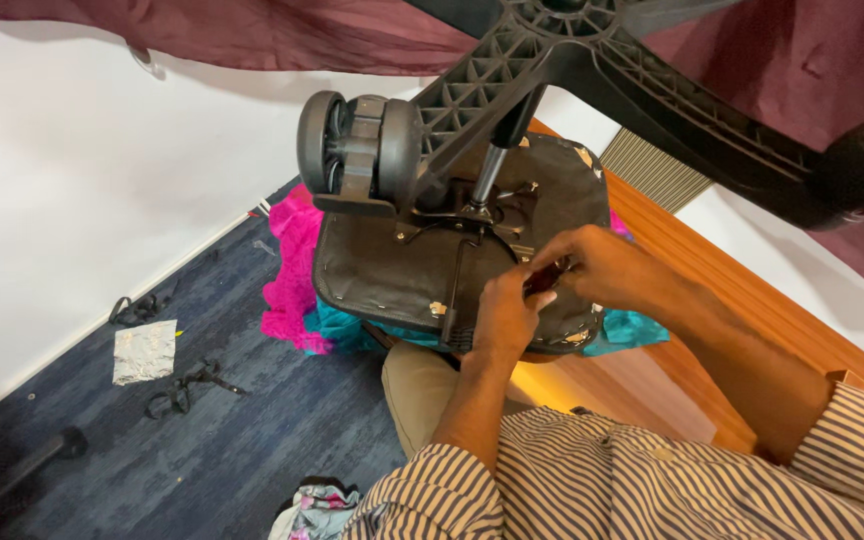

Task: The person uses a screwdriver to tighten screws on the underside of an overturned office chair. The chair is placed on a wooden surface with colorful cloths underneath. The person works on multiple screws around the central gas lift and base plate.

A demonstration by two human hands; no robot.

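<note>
An upturned office chair lies with its black fabric seat underside (402,270) facing up, the ribbed plastic star base (592,60) and a twin-wheel caster (360,145) above it. Both the left hand (505,315) and right hand (602,268) pinch a small dark tool (542,280) at the seat's near edge. Crinkled foil (144,350) lies flat on the blue carpet (252,420).

1. Left hand (505,315): forearm bare, reaching forward, fingers curled in a closed grip.
2. Right hand (607,268): striped sleeve rolled up, wrist bent inward, fingertips pinched, touching left hand.
</note>
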